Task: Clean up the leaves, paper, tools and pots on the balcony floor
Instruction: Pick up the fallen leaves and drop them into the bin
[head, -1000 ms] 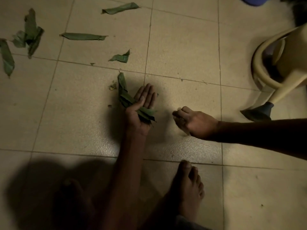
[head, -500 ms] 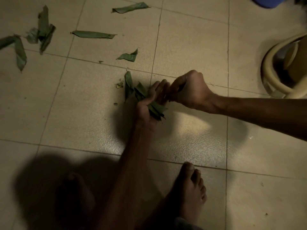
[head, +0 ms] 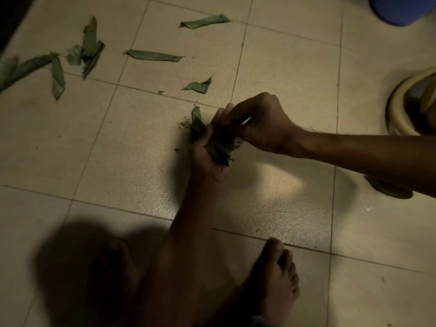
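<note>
The light is dim and yellowish where I crouch. One bright patch glares off the textured floor tiles point(head: 271, 199) just near my arms, right of centre. My own shadow lies as a big dark blot at the near left, swallowing my left foot point(head: 115, 267). The far left corner falls to black. The blue thing point(head: 401, 8) at the far right and the edges look soft and blurred; tile lines bend slightly outward.

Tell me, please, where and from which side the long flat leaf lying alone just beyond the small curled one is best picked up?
Probably at the right end of the long flat leaf, coming from above. It lies flat on the tiled floor, so a pinch needs a raised edge, and that pointed tip looks slightly lifted and lies nearest the right hand.
</note>
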